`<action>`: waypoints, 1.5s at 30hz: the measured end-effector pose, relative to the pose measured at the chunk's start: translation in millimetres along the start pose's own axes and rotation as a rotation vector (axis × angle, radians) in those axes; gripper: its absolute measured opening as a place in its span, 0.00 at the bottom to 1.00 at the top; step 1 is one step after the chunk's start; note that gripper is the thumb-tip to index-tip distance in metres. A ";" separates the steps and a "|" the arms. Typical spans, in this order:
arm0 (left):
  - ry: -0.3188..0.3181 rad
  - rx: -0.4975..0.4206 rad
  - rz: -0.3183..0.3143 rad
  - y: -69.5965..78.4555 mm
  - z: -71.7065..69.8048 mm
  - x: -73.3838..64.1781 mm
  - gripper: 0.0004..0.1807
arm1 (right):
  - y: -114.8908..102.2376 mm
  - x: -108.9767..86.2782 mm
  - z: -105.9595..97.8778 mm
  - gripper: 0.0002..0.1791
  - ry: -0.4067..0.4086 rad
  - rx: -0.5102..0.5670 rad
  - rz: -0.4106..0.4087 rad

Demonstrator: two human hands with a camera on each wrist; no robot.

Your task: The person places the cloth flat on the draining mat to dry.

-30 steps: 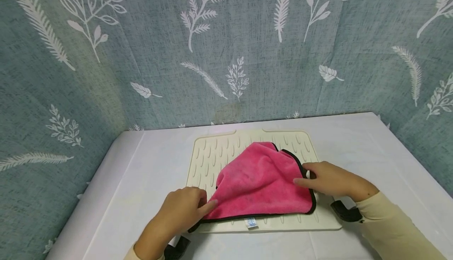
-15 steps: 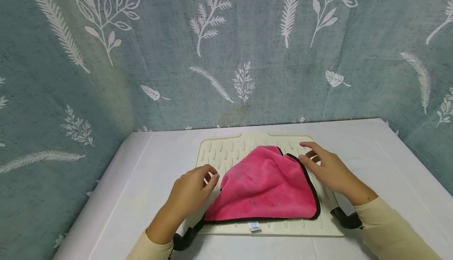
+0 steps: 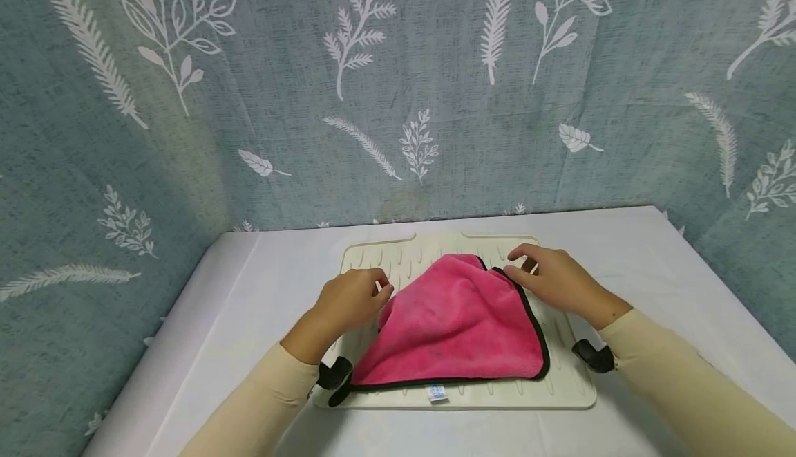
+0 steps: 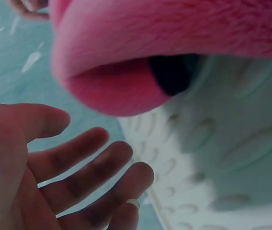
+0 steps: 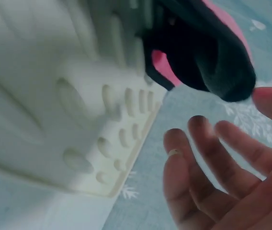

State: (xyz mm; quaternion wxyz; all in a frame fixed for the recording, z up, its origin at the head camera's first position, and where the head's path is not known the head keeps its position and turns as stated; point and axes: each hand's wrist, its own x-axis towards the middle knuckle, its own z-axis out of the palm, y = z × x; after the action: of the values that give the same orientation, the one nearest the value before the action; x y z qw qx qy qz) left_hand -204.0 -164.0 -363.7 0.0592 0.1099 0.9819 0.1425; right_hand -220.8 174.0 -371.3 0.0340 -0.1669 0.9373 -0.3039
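The pink cloth (image 3: 454,322) lies folded on the ribbed mat (image 3: 373,263) on the worktop. Left hand (image 3: 351,301) and right hand (image 3: 553,278) flank its far corners; each grip is relaxed and holds nothing, apparently only squaring the fold

You have a pink cloth (image 3: 454,322) in front of you. It is soft and fluffy, with a thin black edge all the way round. It is folded over into a shape like a triangle, with the point at the far end and the long side near you. A small white tag (image 3: 437,393) sticks out from the near edge. It lies flat.
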 end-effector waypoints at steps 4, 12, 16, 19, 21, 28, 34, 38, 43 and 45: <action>-0.053 0.029 0.001 0.6 7.3 5.6 0.09 | -0.4 3.9 6.2 0.21 -0.021 -0.034 -0.090; -0.139 0.027 0.047 2.5 17.2 7.6 0.11 | 1.3 4.5 11.6 0.15 -0.081 -0.100 -0.166; -0.142 0.026 0.063 4.8 18.9 6.6 0.11 | 2.6 4.1 14.4 0.14 -0.100 -0.109 -0.171; -0.131 0.035 0.072 6.0 20.9 6.9 0.10 | 3.4 4.1 17.1 0.13 -0.110 -0.115 -0.183; -0.126 0.038 0.078 6.7 22.3 7.1 0.09 | 3.4 3.8 18.5 0.13 -0.120 -0.119 -0.192; -0.102 0.008 0.102 8.5 26.3 7.0 0.10 | 4.7 1.4 22.0 0.12 -0.175 -0.114 -0.200; -0.008 0.023 0.157 9.7 24.3 2.4 0.23 | 9.3 -0.8 22.2 0.10 -0.198 -0.111 -0.206; 0.179 0.055 0.219 9.5 21.5 -1.9 0.30 | 12.4 -2.9 22.1 0.11 -0.200 -0.097 -0.194; 0.395 0.087 0.296 9.6 23.6 -5.6 0.27 | 13.0 -5.6 22.3 0.18 -0.184 -0.051 -0.180; 0.435 0.092 0.307 9.9 25.5 -7.7 0.23 | 12.4 -5.9 22.7 0.21 -0.175 -0.046 -0.185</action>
State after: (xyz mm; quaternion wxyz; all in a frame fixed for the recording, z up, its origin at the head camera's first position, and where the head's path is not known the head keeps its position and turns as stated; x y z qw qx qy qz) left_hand -190.9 -149.6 -384.4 -0.1803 0.2268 0.9489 0.1252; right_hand -215.1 172.7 -397.2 0.0839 -0.2792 0.9181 -0.2686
